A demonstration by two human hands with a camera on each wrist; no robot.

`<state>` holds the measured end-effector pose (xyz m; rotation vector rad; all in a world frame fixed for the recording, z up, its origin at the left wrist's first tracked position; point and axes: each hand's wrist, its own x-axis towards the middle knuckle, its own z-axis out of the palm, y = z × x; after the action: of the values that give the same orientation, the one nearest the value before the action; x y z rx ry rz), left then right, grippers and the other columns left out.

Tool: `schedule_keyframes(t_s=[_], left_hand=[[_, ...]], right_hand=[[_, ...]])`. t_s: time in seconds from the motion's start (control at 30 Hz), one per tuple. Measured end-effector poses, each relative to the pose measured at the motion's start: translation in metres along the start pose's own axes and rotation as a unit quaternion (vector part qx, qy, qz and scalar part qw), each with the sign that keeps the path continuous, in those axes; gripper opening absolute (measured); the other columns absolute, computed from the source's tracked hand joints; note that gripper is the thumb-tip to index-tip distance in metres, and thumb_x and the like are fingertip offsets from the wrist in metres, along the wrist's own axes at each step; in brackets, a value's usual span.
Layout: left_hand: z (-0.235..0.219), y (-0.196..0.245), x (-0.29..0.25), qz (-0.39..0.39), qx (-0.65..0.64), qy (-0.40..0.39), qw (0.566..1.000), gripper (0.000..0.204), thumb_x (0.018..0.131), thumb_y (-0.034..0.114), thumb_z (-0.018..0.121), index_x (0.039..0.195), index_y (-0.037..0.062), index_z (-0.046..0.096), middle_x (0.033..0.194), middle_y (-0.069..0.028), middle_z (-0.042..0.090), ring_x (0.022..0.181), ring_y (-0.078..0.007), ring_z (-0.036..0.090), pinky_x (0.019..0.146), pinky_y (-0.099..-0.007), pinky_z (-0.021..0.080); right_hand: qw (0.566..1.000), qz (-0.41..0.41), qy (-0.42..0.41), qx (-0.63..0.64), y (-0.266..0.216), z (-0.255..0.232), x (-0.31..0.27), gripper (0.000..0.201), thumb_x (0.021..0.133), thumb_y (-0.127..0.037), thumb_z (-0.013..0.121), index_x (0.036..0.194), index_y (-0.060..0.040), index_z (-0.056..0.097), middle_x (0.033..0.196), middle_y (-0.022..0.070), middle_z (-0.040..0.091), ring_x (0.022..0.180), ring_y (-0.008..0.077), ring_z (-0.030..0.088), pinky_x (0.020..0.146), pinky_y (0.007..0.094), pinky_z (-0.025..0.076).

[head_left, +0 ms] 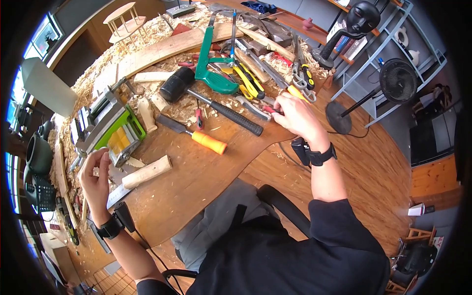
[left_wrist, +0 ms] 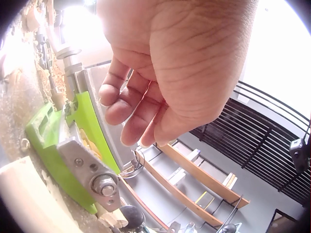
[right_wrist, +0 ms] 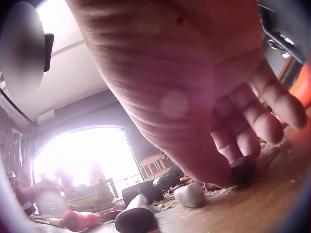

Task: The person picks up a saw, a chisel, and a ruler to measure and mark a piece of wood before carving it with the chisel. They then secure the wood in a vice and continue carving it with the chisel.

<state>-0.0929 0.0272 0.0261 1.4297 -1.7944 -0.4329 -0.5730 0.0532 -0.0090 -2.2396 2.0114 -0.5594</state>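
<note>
My left hand [head_left: 95, 179] is raised beside the green vise [head_left: 129, 129], its fingers loosely bent with nothing between them; in the left wrist view the hand [left_wrist: 170, 73] hangs clear of the green vise [left_wrist: 95, 131]. At the right edge of the tool pile, my right hand [head_left: 299, 118] has thumb and fingers around the end of a tool with a red handle [head_left: 268, 108], mostly covered by the hand. Up close, the right hand [right_wrist: 194, 97] reaches down, its thumb against a dark end [right_wrist: 243, 171] low over the tabletop.
A black mallet [head_left: 223, 110], an orange-handled chisel [head_left: 209, 142], a green saw [head_left: 216, 81] and a carved wood piece [head_left: 147, 172] lie on the table [head_left: 182, 191]. Wood shavings and several tools cover its far side. A fan [head_left: 398, 82] stands right of the table.
</note>
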Motion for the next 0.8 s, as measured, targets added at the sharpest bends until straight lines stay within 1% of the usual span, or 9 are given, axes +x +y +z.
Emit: schedule_keyframes(t_s=[0.23,0.3,0.4,0.47,0.57,0.63,0.67,0.7,0.8], left_hand=[[-0.001,-0.001,0.0,0.0,0.002,-0.002,1.0,0.017,0.095,0.011,0.061,0.101,-0.0037,0.067,0.082,-0.0059,0.065,0.074,-0.0106,0.059,0.068,-0.0251,0.048],[-0.001,-0.002,0.0,0.002,0.004,-0.002,1.0,0.017,0.095,0.011,0.061,0.101,-0.0037,0.067,0.082,-0.0059,0.065,0.074,-0.0106,0.059,0.068,-0.0251,0.048],[0.0,-0.005,0.0,0.014,0.015,-0.01,1.0,0.019,0.097,0.013,0.059,0.105,-0.0022,0.067,0.081,-0.0024,0.063,0.075,-0.0077,0.058,0.062,-0.0224,0.044],[-0.001,-0.005,0.001,0.016,0.017,-0.01,1.0,0.018,0.096,0.013,0.06,0.104,-0.0023,0.067,0.08,-0.0024,0.063,0.074,-0.0076,0.058,0.062,-0.0224,0.044],[0.001,-0.002,0.001,0.014,0.009,-0.001,1.0,0.017,0.094,0.011,0.062,0.101,-0.0032,0.067,0.08,-0.0057,0.064,0.072,-0.0104,0.059,0.065,-0.0245,0.047],[0.001,0.0,0.001,0.015,0.006,0.0,1.0,0.016,0.094,0.01,0.062,0.101,-0.0033,0.067,0.079,-0.006,0.064,0.072,-0.0103,0.059,0.064,-0.0244,0.046],[0.001,0.001,0.001,0.012,0.008,0.002,1.0,0.016,0.094,0.01,0.062,0.1,-0.0033,0.067,0.079,-0.006,0.064,0.071,-0.0104,0.059,0.064,-0.0244,0.047],[0.001,0.001,0.001,0.01,0.01,0.003,1.0,0.015,0.093,0.01,0.063,0.1,-0.0032,0.067,0.079,-0.0061,0.064,0.071,-0.0105,0.06,0.064,-0.0244,0.047],[0.001,0.002,0.001,0.018,0.011,0.003,1.0,0.015,0.093,0.01,0.063,0.099,-0.0031,0.067,0.079,-0.0059,0.065,0.07,-0.0106,0.06,0.064,-0.0242,0.047]], right_hand=[[0.995,0.086,0.007,0.045,0.005,-0.026,-0.015,0.022,0.077,-0.016,0.067,0.089,0.0005,0.06,0.084,0.0155,0.062,0.079,0.0326,0.063,0.071,0.0416,0.048],[0.994,0.101,0.014,0.041,0.001,-0.034,-0.015,0.018,0.077,-0.014,0.066,0.084,0.0015,0.058,0.086,0.0179,0.064,0.081,0.0337,0.063,0.073,0.0423,0.049],[0.993,0.106,0.044,-0.02,0.014,-0.041,-0.014,0.02,0.078,-0.013,0.068,0.09,0.0001,0.058,0.086,0.0175,0.064,0.081,0.0341,0.063,0.072,0.0426,0.049],[0.993,0.095,0.072,-0.023,0.031,-0.027,-0.006,0.02,0.079,-0.014,0.068,0.089,-0.0003,0.059,0.086,0.0171,0.064,0.081,0.0344,0.063,0.073,0.0425,0.05],[0.99,0.06,0.108,-0.066,0.022,-0.018,0.001,0.023,0.082,-0.019,0.07,0.092,-0.0014,0.06,0.088,0.0159,0.065,0.084,0.0336,0.063,0.075,0.0421,0.05],[0.996,0.03,0.073,0.03,0.001,-0.017,0.004,0.029,0.082,-0.026,0.073,0.096,-0.0026,0.062,0.088,0.0151,0.066,0.086,0.0316,0.063,0.078,0.0415,0.05],[0.998,0.033,0.022,0.055,-0.015,-0.02,0.005,0.034,0.08,-0.03,0.075,0.097,-0.0032,0.062,0.093,0.015,0.066,0.092,0.0298,0.062,0.081,0.0407,0.049],[0.997,0.018,0.04,0.069,-0.02,-0.009,0.004,0.04,0.079,-0.033,0.077,0.099,-0.0027,0.06,0.098,0.0165,0.065,0.096,0.0309,0.061,0.084,0.0408,0.048],[0.999,0.004,0.032,0.023,-0.029,0.007,0.01,0.048,0.078,-0.034,0.077,0.106,-0.0025,0.055,0.102,0.0182,0.064,0.101,0.0339,0.058,0.089,0.0427,0.046]])
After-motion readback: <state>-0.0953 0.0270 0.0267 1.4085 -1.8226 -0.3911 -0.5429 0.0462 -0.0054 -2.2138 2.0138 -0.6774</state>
